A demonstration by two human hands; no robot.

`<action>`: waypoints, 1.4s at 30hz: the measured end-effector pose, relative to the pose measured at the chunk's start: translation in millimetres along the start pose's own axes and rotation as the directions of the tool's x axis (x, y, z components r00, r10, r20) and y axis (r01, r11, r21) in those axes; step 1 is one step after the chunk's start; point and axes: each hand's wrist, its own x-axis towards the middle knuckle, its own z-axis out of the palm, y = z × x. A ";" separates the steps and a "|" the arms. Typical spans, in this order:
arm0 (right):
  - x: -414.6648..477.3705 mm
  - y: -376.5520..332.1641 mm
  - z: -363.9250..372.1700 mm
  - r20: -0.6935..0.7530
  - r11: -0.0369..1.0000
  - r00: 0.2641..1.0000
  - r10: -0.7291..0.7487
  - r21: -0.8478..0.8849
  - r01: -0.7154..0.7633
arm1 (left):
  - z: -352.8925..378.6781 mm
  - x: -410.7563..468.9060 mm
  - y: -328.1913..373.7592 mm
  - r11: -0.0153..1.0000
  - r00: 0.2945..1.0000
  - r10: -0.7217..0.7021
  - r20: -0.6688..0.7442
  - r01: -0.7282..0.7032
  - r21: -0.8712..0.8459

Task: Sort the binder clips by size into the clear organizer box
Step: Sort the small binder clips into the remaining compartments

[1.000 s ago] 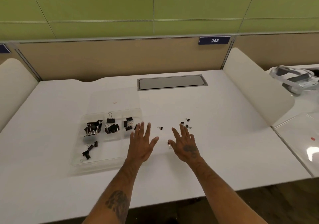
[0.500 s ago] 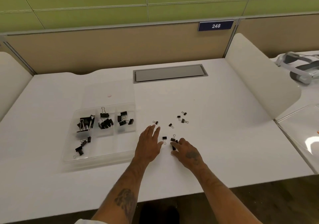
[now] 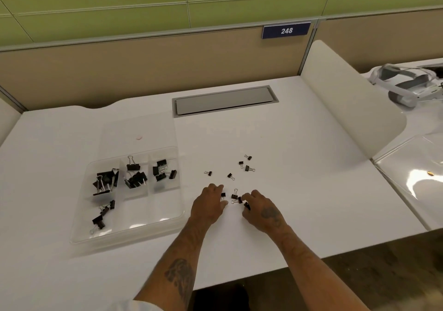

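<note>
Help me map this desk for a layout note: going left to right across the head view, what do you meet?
clear organizer box → left hand → right hand → white curved divider → white headset

At centre frame the left hand (image 3: 209,206) covers part of one clip (image 3: 223,195). The headset (image 3: 407,85) at upper right is cut by the edge.
</note>
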 end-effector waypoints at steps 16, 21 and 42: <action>9.9 20.9 -31.9 -0.245 0.981 0.961 0.127 0.173 -0.086 | -3.3 12.0 9.1 0.994 0.993 -0.053 -0.109 0.041 -0.103; 28.6 2.2 -32.9 -0.251 0.972 0.965 0.075 0.235 -0.014 | -30.4 6.9 3.1 0.946 0.971 -0.088 -0.222 0.012 -0.325; 62.8 -203.2 17.6 -0.277 0.878 0.901 -0.335 0.253 0.405 | -100.5 -97.8 -157.5 0.712 0.802 -0.446 -0.396 0.050 -0.700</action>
